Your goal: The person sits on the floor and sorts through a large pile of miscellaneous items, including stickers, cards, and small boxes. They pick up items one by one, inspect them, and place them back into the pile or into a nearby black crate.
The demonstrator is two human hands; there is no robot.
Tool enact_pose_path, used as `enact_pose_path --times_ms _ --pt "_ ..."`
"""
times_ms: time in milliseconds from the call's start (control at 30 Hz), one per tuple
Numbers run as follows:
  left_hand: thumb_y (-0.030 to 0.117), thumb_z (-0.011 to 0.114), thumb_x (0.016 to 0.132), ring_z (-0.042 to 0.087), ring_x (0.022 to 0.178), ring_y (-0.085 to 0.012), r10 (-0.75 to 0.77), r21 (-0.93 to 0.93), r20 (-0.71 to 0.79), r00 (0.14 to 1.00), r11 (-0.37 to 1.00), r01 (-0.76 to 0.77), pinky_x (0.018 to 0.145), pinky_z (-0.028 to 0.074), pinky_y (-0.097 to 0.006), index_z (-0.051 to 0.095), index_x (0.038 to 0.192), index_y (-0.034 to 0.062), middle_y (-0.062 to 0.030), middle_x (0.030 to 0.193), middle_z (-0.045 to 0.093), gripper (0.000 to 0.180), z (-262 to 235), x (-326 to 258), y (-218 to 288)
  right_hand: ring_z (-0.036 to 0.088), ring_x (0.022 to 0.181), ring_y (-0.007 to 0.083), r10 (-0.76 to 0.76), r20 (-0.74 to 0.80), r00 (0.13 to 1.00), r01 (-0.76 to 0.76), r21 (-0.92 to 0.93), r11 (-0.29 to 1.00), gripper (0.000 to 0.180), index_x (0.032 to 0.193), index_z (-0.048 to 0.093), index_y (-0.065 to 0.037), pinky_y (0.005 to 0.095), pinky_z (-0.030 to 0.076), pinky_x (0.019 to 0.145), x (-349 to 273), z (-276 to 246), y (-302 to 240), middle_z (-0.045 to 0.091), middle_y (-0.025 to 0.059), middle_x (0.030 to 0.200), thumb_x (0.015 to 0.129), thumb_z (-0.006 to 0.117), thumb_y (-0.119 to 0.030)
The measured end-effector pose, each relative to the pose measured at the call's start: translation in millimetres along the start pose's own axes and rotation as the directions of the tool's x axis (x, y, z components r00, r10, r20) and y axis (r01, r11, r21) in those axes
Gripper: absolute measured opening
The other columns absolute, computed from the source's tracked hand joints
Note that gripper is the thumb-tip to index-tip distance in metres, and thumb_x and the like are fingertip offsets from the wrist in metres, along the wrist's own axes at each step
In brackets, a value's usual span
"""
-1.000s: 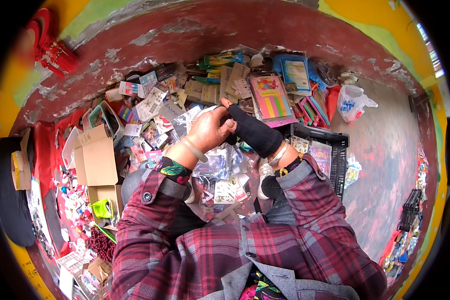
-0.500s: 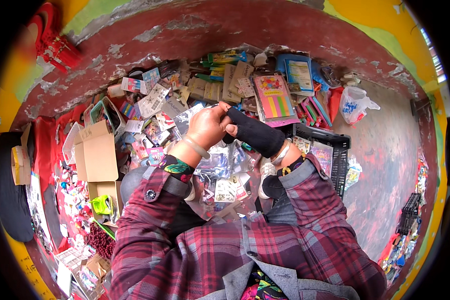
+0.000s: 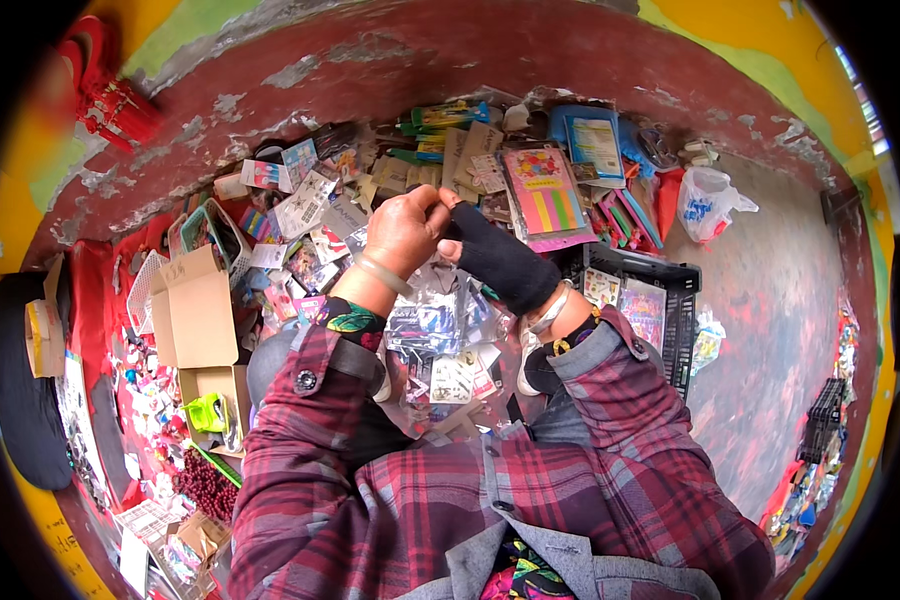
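My left hand (image 3: 402,235), bare with a bangle at the wrist, is closed with thumb and fingers pinched. My right hand (image 3: 498,255) wears a black fingerless glove and is closed too, its fingertips meeting the left ones. Whatever sits between the fingertips is hidden or too small to name. Below them, between my feet, lies a clear plastic bag (image 3: 425,328) with small packaged items inside. White cards with dark printed figures (image 3: 454,377) lie nearer to me. Past my hands stands a pink-topped pack with coloured strips (image 3: 542,190).
At left stand an open cardboard box (image 3: 198,310) and a white plastic basket (image 3: 142,290). A black crate (image 3: 678,310) is beside my right forearm. Packets are heaped along the red wall (image 3: 530,50). A white plastic bag (image 3: 712,200) rests on the floor at right.
Both hands have shifted slightly away from me, and the left wrist has turned more upright. A black-and-white card seen beside the left hand is now hidden. The fingertips stay together.
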State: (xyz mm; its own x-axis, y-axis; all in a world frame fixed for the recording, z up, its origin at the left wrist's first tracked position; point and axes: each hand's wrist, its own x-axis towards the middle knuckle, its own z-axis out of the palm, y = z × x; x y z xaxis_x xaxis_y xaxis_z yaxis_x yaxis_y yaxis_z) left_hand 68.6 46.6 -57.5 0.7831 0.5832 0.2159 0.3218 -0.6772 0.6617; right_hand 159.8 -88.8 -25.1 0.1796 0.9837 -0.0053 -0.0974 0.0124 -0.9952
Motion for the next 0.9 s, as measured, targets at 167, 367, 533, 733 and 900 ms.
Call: enact_pose_path --times_ms 167,367,533,733,900 --pt "0.007 0.061 0.083 0.058 0.072 -0.0107 0.048 -0.401 0.194 0.980 0.915 0.034 0.065 0.047 -0.026 0.061 0.095 -0.0006 -0.0088 0.079 0.064 0.014 -12.8 1.5 12.8 0.046 0.106 0.0154 0.015 -0.003 1.000 -0.015 -0.016 1.000 0.092 0.140 0.002 0.007 0.0258 0.038 0.091 -2.9 -18.1 13.2 0.048 0.0118 0.116 0.082 0.065 -0.027" --pt "0.009 0.061 0.081 0.063 0.074 -0.0258 0.137 -0.288 0.187 0.973 0.954 -0.079 0.065 0.049 -0.033 0.061 0.094 0.0011 -0.0160 0.081 0.064 0.015 -4.2 -8.0 11.3 0.053 0.097 0.0137 0.056 0.026 0.998 -0.055 -0.059 0.997 0.105 0.136 -0.002 0.013 0.0233 0.045 0.081 1.3 -15.8 46.3 0.052 0.0127 0.113 0.074 0.075 -0.023" --pt "0.007 0.061 0.080 0.060 0.064 -0.0193 0.154 -0.296 0.286 0.946 0.953 -0.066 0.060 0.047 -0.030 0.059 0.086 0.0001 -0.0134 0.072 0.061 0.009 -13.0 -10.4 5.2 0.049 0.104 0.0156 0.128 0.176 0.976 -0.109 -0.117 0.987 0.087 0.135 0.016 0.003 0.0277 0.043 0.086 -0.9 -15.7 34.8 0.051 0.0126 0.113 0.075 0.073 -0.024" --pt "0.016 0.062 0.074 0.061 0.067 -0.0358 -0.017 -0.104 0.122 0.992 0.994 0.030 0.059 0.048 -0.039 0.060 0.079 0.0037 -0.0189 0.070 0.061 0.013 -7.4 -14.4 13.8 0.058 0.097 0.0252 0.011 0.092 0.996 0.014 -0.267 0.964 0.073 0.130 0.028 0.001 0.0317 0.045 0.081 7.1 -12.7 52.9 0.057 0.0171 0.108 0.080 0.064 -0.038" --pt "0.018 0.061 0.072 0.061 0.064 -0.0313 -0.084 -0.062 0.043 0.996 0.994 0.087 0.059 0.048 -0.037 0.062 0.078 0.0036 -0.0166 0.067 0.061 0.016 -6.9 -2.1 6.7 0.057 0.101 0.0289 -0.064 -0.106 0.992 0.041 -0.213 0.976 0.061 0.129 0.036 -0.005 0.0338 0.043 0.084 9.8 3.7 54.9 0.058 0.0171 0.109 0.083 0.058 -0.037"
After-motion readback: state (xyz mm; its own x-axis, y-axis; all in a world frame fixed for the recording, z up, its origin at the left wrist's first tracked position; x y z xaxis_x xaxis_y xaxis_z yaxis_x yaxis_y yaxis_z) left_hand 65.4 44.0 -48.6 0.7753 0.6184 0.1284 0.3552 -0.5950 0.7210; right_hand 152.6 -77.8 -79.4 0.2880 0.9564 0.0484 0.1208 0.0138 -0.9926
